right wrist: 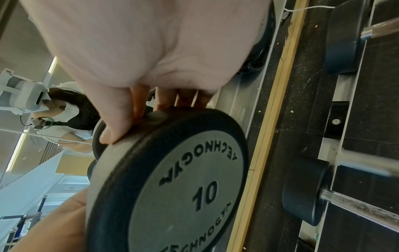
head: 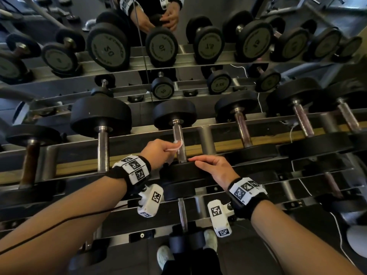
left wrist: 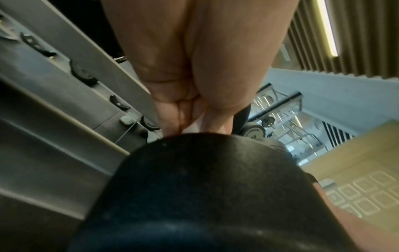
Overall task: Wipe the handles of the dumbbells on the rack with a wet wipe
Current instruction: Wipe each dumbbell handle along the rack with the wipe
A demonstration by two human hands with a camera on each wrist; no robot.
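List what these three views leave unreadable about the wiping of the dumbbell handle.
- Head view: the left hand covers most of the white wet wipe; its contact with the knurled steel handle is unclear.
- Left wrist view: the black rubber dumbbell head hides handle and fingertips.
- Right wrist view: the right hand rests on the 10 head's rim; no wipe visible.
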